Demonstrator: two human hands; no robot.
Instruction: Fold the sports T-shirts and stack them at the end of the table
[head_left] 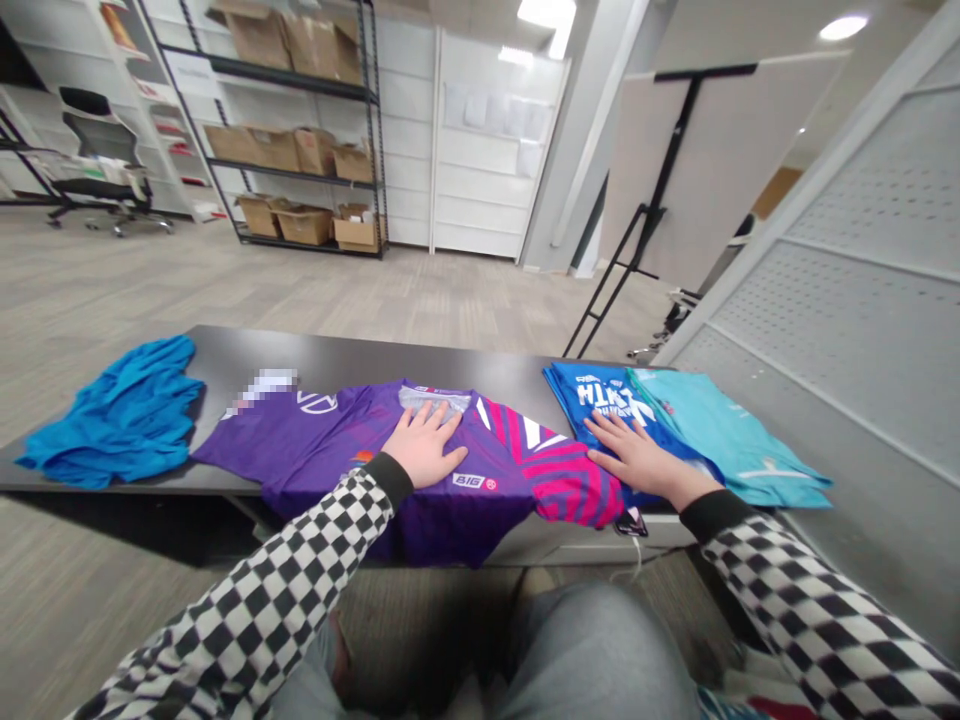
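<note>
A purple jersey (480, 520) with a pink striped sleeve (574, 485) lies spread across the dark table, its lower part hanging over the front edge. My left hand (426, 447) rests flat on the chest just below the collar, fingers spread. At the right, my right hand (637, 460) is open, its fingers spread over the sleeve's end and the folded blue shirt (589, 385) with white lettering. A folded turquoise shirt (735, 430) lies beside the blue one. On the far left sits a crumpled blue garment (124, 410).
The dark table (300, 350) stands in front of my knees. Beyond it are a black shelf rack (300, 75) with cardboard boxes and an office chair (101, 150). A board on a black stand (667, 170) and a perforated grey panel (847, 260) rise at the right.
</note>
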